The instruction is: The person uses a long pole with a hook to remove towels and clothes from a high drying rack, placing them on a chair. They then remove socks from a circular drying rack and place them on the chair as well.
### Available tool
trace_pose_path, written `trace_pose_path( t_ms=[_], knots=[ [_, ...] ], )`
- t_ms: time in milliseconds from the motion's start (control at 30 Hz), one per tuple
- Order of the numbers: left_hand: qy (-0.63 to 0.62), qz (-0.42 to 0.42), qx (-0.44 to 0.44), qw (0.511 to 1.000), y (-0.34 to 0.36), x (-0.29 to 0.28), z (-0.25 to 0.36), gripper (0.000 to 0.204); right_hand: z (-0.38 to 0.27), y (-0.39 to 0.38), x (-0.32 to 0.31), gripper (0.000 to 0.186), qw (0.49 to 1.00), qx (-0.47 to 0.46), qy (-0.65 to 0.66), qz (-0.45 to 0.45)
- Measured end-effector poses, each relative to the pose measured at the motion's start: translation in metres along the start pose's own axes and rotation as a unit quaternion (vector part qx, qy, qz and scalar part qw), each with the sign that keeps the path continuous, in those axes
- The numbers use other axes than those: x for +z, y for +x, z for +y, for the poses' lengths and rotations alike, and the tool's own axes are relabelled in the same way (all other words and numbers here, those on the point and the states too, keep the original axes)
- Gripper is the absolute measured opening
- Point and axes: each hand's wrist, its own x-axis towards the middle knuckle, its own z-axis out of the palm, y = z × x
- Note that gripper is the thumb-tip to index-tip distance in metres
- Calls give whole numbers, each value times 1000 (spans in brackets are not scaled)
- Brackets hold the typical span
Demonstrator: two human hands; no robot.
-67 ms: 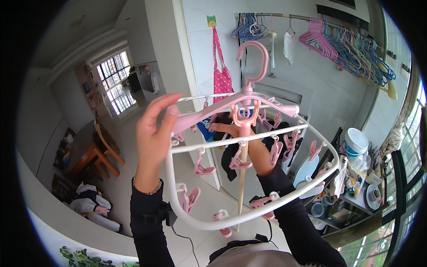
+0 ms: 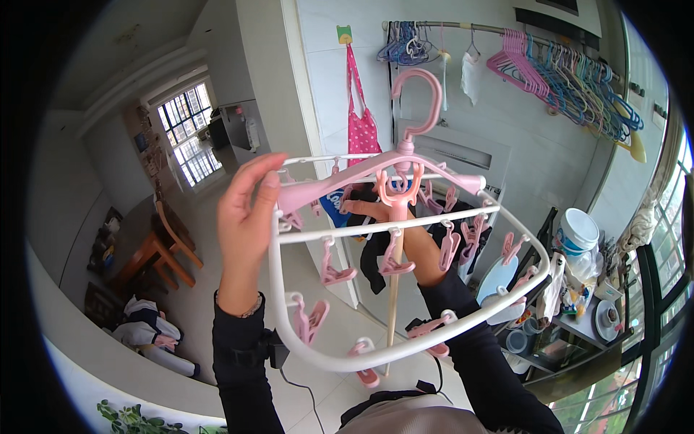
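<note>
A clip hanger with a white frame, a pink crossbar and a pink hook tilts before me. Several pink clothespins dangle from it. My left hand is at the crossbar's left end, thumb and fingers apart; its contact with the bar is partly hidden. Behind the frame my right hand closes round a clothes pole with a wooden shaft. The pole's pink fork stands under the crossbar's middle, by the hook's base. My right fingers are mostly hidden.
Clothes hangers crowd a rail at the upper right. A pink dotted apron hangs on the wall. At right, a shelf holds a white bucket. Wooden chairs stand at left. Dark cloth shows behind the frame.
My left hand has shifted slightly left, away from the crossbar's end. The hook has swayed a little to the right, and some clothespins have swung slightly. My right hand looks unmoved.
</note>
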Motion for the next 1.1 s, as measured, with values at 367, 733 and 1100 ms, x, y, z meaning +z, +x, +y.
trace_pose_path(
  t_ms=[367,733,1100],
  knots=[
    [66,-137,11,988,-31,-26,-17,33,-2,-2,5,79,948,14,-317,26],
    [-377,-88,-374,843,-78,11,-53,64,7,-2,4,56,993,-71,0,97],
    [-567,-88,-324,752,-83,30,-74,70,4,-2,9,46,993,-77,2,88]
  ],
)
